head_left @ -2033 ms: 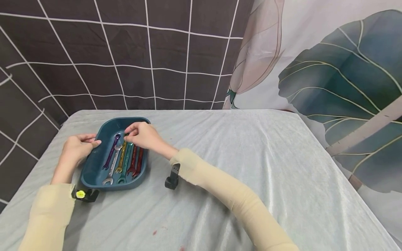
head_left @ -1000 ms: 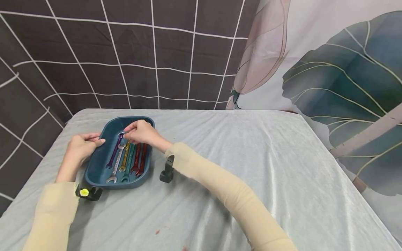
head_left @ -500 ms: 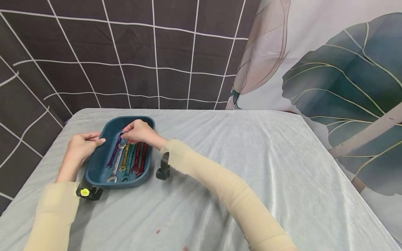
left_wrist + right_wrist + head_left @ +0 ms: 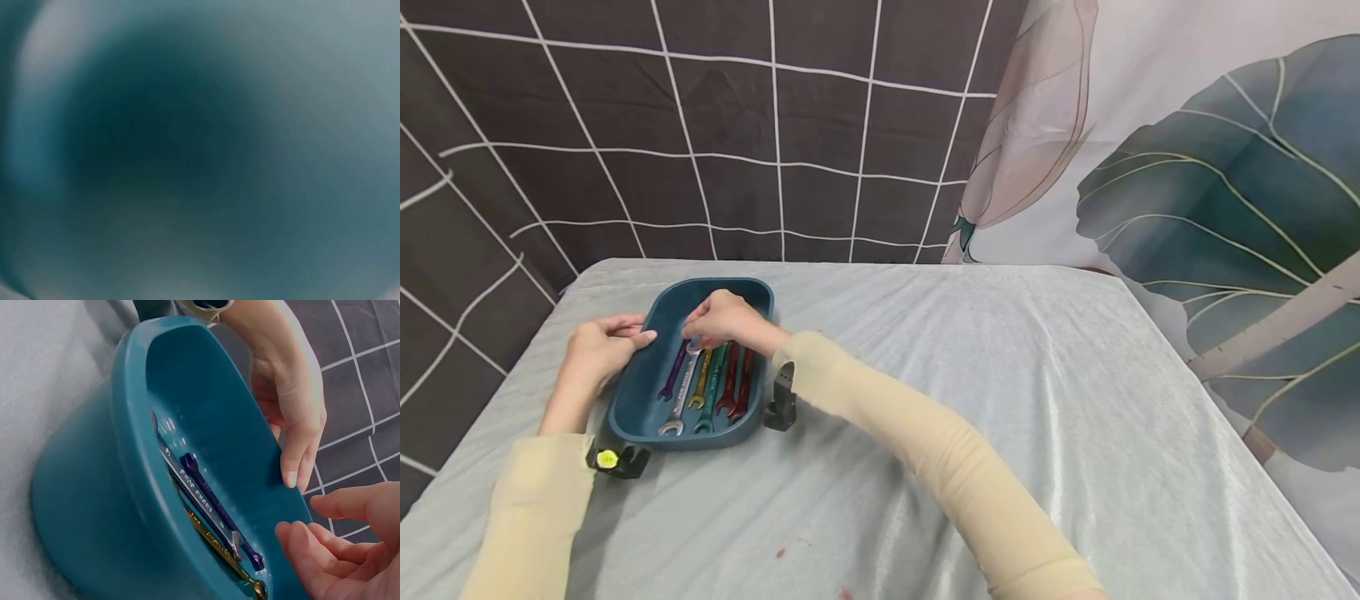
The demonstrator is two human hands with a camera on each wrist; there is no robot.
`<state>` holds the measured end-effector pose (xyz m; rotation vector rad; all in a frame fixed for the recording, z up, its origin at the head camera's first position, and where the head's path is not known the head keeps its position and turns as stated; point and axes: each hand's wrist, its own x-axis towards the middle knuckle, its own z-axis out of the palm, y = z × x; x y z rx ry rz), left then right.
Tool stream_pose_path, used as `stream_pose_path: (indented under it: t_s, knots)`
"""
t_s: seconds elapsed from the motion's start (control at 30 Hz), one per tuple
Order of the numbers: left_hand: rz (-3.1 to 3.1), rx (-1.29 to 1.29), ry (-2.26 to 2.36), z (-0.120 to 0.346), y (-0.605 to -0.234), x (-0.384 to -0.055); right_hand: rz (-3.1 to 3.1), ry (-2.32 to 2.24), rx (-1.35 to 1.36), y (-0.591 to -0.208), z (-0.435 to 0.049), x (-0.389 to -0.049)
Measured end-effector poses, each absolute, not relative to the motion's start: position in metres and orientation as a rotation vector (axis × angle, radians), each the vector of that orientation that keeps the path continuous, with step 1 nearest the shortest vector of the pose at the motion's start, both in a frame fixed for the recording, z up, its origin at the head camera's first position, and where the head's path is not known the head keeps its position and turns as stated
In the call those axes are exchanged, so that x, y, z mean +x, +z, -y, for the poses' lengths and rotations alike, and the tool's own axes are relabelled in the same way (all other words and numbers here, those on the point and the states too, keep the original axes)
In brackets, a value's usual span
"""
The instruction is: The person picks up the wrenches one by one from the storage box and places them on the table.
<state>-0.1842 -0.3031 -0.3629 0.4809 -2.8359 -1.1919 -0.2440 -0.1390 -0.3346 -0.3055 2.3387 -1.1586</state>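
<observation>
A blue oval plastic basin (image 4: 625, 425) stands at the left of the table in the head view, with several combination wrenches lying side by side inside. From left to right they run purple wrench (image 4: 673, 379), silver wrench (image 4: 681, 396), yellow wrench (image 4: 702, 383), green wrench (image 4: 712, 385) and dark red wrenches (image 4: 728, 383). My left hand (image 4: 598, 350) grips the basin's left rim, thumb over the inside. Over the far ends of the purple and silver wrenches hovers my right hand (image 4: 726, 321). In the right wrist view that right hand (image 4: 350, 550) shows loosely bent fingers with nothing between them.
A pale grey cloth (image 4: 970, 400) covers the table. Behind it hangs a dark curtain (image 4: 700, 117) with white grid lines, and a leaf-patterned curtain (image 4: 1210, 208) is at the right. The left wrist view is only a dark teal blur.
My right hand has moved left across the basin, from the yellow and green wrenches' far ends to the purple and silver ones. The left hand keeps its grip on the rim.
</observation>
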Motion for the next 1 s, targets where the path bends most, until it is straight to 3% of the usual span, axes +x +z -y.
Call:
stream_pose_path:
  t_s: [1.0]
  knots:
    - [2.834,0.520,-1.161,0.299,-0.362,-0.184,-2.114,-1.314,-0.117,-0.332,0.153,-0.247]
